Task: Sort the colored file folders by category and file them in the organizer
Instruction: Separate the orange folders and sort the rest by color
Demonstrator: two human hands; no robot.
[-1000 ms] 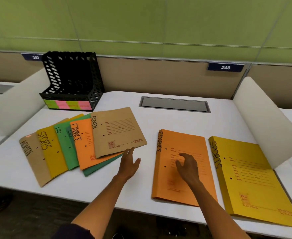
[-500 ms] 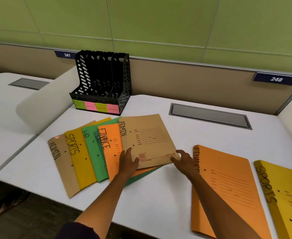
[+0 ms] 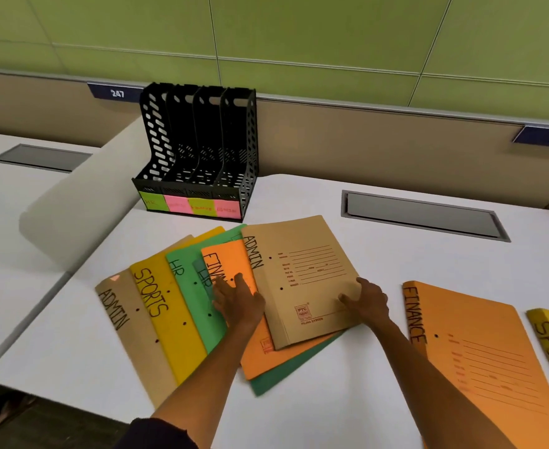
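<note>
Right hand (image 3: 368,301) pinches the top tan card ADMIN folder's (image 3: 305,280) right edge while left hand (image 3: 238,301) presses flat, fingers straight, on the fanned pile — sorting, it seems — next, lift it clear to the black mesh organizer (image 3: 198,150) behind.

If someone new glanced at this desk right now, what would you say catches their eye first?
Most likely the fan of folders at centre: brown, yellow, green and orange, hand-lettered ADMIN, SPORTS, HR, FINANCE. Both hands rest on it, the left hand on the orange folder, the right hand at the top brown ADMIN folder's right edge. Behind stands an empty black organizer with green and pink labels.
</note>
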